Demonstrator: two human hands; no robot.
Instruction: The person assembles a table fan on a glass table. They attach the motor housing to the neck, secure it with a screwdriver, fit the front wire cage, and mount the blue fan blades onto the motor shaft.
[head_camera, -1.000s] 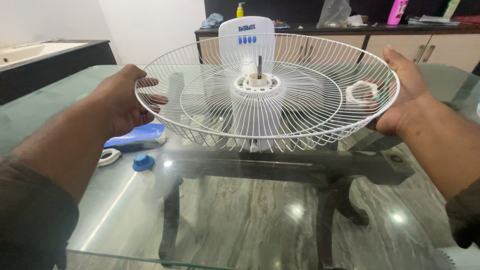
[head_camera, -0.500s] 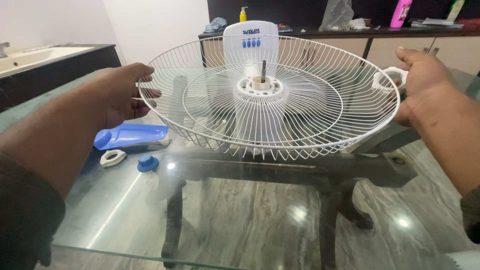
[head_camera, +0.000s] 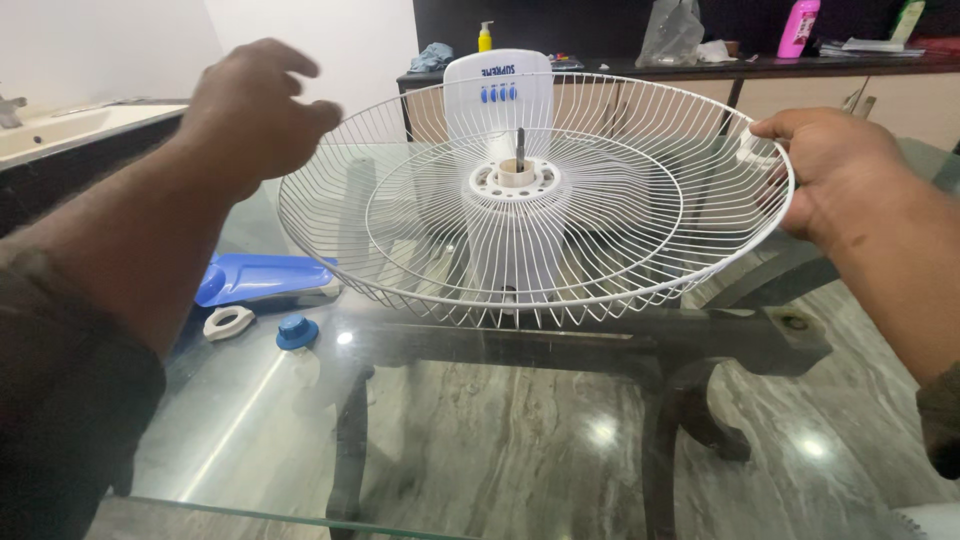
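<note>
A white wire fan grille (head_camera: 600, 260) sits dish-like on the white motor housing (head_camera: 510, 250), with the metal shaft (head_camera: 519, 142) poking up through its hub. Behind it stands the fan's white panel with blue buttons (head_camera: 497, 80). My left hand (head_camera: 255, 105) hovers above the grille's left rim, fingers loosely apart, holding nothing. My right hand (head_camera: 835, 170) is at the grille's right rim, closed around a white plastic ring nut (head_camera: 748, 148) that is mostly hidden by my fingers.
On the glass table (head_camera: 480, 440) at the left lie a blue fan blade (head_camera: 265, 278), a white ring (head_camera: 228, 322) and a blue cap (head_camera: 297, 331). A sink counter (head_camera: 60, 125) is far left. A dark sideboard (head_camera: 650, 68) with bottles stands behind.
My left hand has let go of the grille's left rim and risen above it. My right hand picked up the white ring nut and came back to the right rim.
</note>
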